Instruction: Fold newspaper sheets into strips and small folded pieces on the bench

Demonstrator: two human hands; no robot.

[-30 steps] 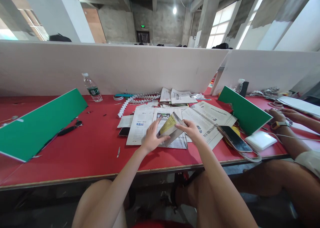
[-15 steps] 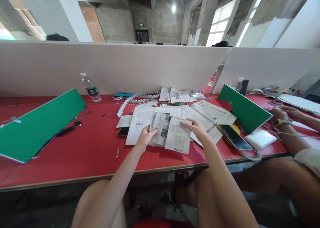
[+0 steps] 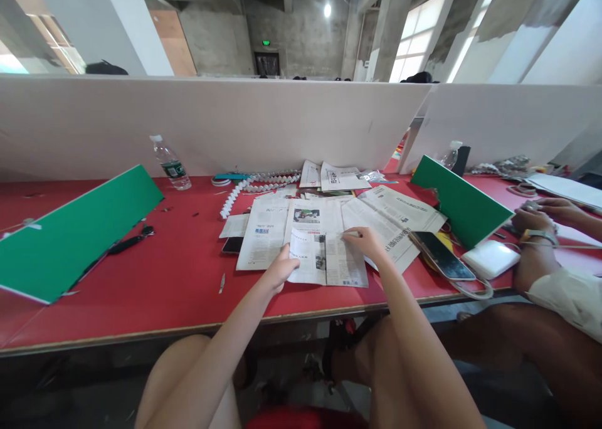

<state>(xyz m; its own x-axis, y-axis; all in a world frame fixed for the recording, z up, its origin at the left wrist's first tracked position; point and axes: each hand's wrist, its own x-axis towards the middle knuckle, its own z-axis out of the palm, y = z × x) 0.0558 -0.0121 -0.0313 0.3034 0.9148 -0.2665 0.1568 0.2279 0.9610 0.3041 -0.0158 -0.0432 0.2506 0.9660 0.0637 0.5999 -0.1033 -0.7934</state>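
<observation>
Just below frame centre, I gripped the newspaper sheet [image 3: 333, 259]: left hand [image 3: 283, 268] on its left edge, right hand [image 3: 365, 241] pinching its top. Light, even tension seemed best.

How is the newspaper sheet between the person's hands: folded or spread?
Spread open: the newspaper sheet shows two printed halves side by side, a crease between them, left hand holding one edge.

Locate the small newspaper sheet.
In the head view, the small sheet is just below centre, between left hand and right hand, overlapping larger newspaper pages on the red table.
</observation>
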